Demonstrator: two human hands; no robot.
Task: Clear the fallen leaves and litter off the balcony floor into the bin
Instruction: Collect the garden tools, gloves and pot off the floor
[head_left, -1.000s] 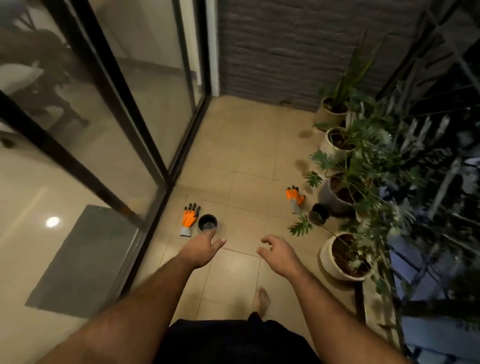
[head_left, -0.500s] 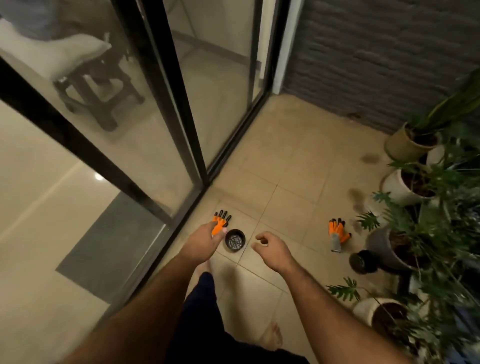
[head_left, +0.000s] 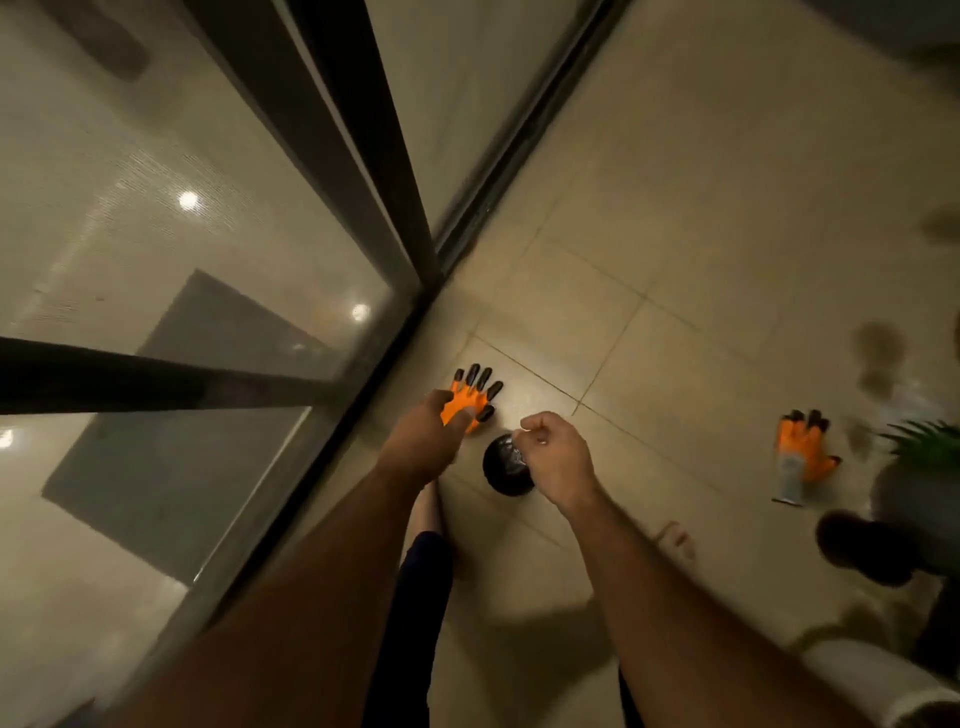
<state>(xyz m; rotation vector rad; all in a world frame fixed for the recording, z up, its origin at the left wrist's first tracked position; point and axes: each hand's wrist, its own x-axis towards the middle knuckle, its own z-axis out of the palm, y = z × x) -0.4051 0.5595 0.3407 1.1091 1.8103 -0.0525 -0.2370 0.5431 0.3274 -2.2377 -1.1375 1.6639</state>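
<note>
Two hands reach down over the beige tiled balcony floor (head_left: 701, 234) at frame centre: the left hand (head_left: 423, 441) grips an orange glove (head_left: 470, 397), the right hand (head_left: 558, 457) hovers loosely curled, holding nothing, above a small black bin (head_left: 501, 470). Dark-framed sliding glass doors (head_left: 358, 171) fill the left, and a second orange glove (head_left: 802, 454) lies at the right edge beside blurred plant pots (head_left: 914, 499).

Beige tiled balcony floor (head_left: 675, 249) fills the frame, grout lines running diagonally. At its centre lies an orange work glove with black fingertips (head_left: 470, 397), flat on the tile beside the sliding-door track. Just at five o'clock from it sits a small round black container (head_left: 501, 473). Out at three o'clock, well apart, a second orange glove with a grey cuff (head_left: 800, 457) lies flat. Dark blurry stains (head_left: 878, 345) mark the tile at two o'clock.
</note>
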